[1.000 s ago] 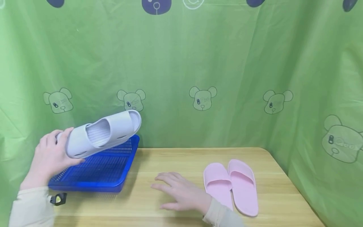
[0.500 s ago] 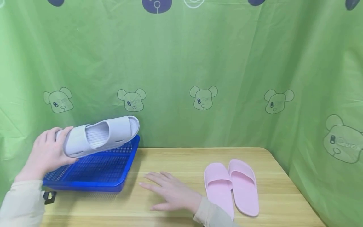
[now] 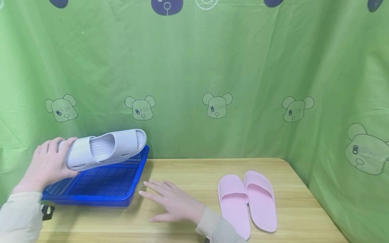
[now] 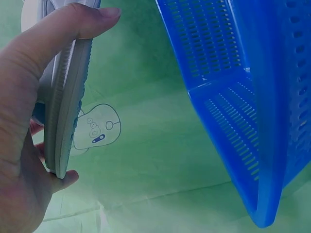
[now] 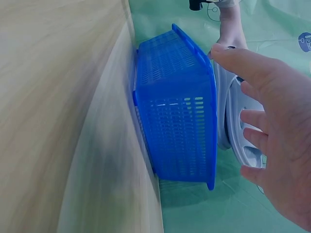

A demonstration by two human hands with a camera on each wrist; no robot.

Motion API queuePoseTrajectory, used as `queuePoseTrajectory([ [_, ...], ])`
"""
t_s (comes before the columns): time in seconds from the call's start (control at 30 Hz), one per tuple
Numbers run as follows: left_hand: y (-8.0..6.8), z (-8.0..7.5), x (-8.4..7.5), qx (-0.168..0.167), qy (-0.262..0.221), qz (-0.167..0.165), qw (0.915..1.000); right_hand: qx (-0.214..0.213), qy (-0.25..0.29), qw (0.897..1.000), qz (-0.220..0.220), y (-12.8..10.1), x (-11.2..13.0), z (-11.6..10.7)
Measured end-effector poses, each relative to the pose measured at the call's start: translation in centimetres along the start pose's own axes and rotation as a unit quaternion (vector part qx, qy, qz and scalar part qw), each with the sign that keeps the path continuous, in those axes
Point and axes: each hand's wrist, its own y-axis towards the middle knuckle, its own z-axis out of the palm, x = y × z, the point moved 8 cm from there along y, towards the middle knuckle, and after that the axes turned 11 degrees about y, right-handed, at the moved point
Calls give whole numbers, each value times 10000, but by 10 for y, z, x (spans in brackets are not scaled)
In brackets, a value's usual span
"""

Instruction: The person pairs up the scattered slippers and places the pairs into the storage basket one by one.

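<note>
My left hand (image 3: 48,163) grips a light grey slipper (image 3: 126,145) by its heel end, thumb on the near side and fingers over the far side. The slipper tilts, toe end raised, above a blue plastic basket (image 3: 91,199). In the right wrist view a second grey layer (image 5: 222,104) lies against the slipper; I cannot tell if it is another slipper. My right hand (image 3: 176,202) hovers over the table, to the right of the basket, with fingers spread and holding nothing. The heel is partly hidden by my left hand.
A pair of pink slippers (image 3: 261,202) lies side by side on the right of the wooden table (image 3: 304,209). Behind and beside the table hangs a green curtain (image 3: 243,60) with bear prints. The basket's wall has slots.
The grey slipper and my left hand have sunk lower over the basket and shifted slightly left. My right hand has moved left, closer to the basket. The pink slippers stay put.
</note>
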Motion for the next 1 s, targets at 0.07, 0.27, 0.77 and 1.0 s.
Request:
queuePoseTrajectory([
  [0.07,-1,0,0,-5,38,48,10000,40,85,10000,32,6,0,2],
  [0.27,0,0,0,-6,148,176,9997,161,138,9997,82,21,-3,11],
  [0.77,-3,5,7,189,347,259,9989,417,127,9989,174,48,-10,20],
  [1.0,-4,8,8,320,393,317,9982,564,154,9980,224,56,-10,27],
])
